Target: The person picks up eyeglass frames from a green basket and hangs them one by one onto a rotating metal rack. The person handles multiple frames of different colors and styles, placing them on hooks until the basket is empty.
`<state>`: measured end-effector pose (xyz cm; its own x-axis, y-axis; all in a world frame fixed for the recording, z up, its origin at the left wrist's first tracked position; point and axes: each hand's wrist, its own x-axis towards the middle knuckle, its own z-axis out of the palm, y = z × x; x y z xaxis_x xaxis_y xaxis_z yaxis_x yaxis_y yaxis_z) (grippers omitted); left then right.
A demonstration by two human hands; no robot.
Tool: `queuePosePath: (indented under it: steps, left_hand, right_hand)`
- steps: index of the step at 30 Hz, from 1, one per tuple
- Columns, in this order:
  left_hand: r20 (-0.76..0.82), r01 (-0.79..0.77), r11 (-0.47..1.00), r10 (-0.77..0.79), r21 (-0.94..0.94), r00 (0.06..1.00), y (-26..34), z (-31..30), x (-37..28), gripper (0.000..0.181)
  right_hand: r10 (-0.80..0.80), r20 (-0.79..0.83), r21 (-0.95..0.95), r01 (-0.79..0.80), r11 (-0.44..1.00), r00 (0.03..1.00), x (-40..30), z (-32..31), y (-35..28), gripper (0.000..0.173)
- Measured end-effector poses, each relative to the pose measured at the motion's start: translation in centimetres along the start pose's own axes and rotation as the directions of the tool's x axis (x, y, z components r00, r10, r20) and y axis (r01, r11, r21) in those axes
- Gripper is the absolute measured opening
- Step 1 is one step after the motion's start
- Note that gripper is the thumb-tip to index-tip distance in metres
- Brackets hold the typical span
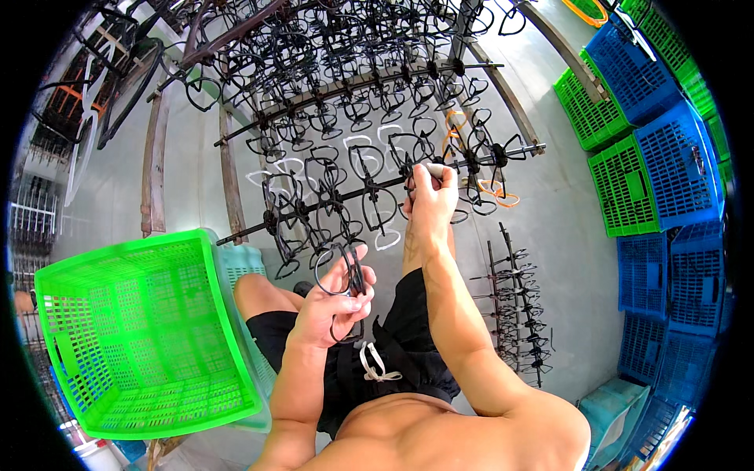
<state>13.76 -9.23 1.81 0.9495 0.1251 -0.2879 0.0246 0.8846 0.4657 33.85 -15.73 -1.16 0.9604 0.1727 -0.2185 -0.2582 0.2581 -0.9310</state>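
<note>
Several black looped frames, shaped like eyeglass fronts, are gripped in my left hand above my lap. My right hand is up at a dark metal rod, its fingers bent in a pinch among the black loops hung there. One fingertip of that hand has a white covering. What lies between those fingers is hidden. Along the rod hang pairs of black loops on small dark holders. White looped frames and orange looped frames show behind and below it.
A green plastic basket stands at left on a pale teal crate. Further rods of black frames fill the rack ahead, between wooden bars. Loaded rods lean at right. Blue crates and green crates are stacked along the right.
</note>
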Motion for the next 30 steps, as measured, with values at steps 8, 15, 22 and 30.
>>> queuePosePath:
  steps: [8,15,22,30]
  left_hand:
    - [-0.039,0.046,0.998,-0.044,0.048,0.998,-0.2,0.5,0.5,0.044]
    - [-0.051,0.233,0.972,-0.231,0.040,0.972,0.1,2.7,1.6,0.023]
    - [-0.350,0.114,0.965,-0.024,0.237,0.936,-2.1,3.7,3.4,0.024]
    - [-0.210,0.140,0.332,0.183,0.933,0.960,-3.1,3.1,3.0,0.013]
  right_hand:
    - [-0.244,0.035,-0.266,0.245,0.932,0.969,0.7,-1.4,1.9,0.031]
    - [-0.203,0.819,-0.035,0.401,0.915,0.536,-6.1,-5.5,-2.3,0.036]
    - [-0.465,0.592,-0.064,0.613,0.787,0.658,-6.1,-8.3,-4.1,0.050]
    - [0.047,0.979,-0.202,0.951,0.235,0.196,-8.8,-8.2,-9.1,0.035]
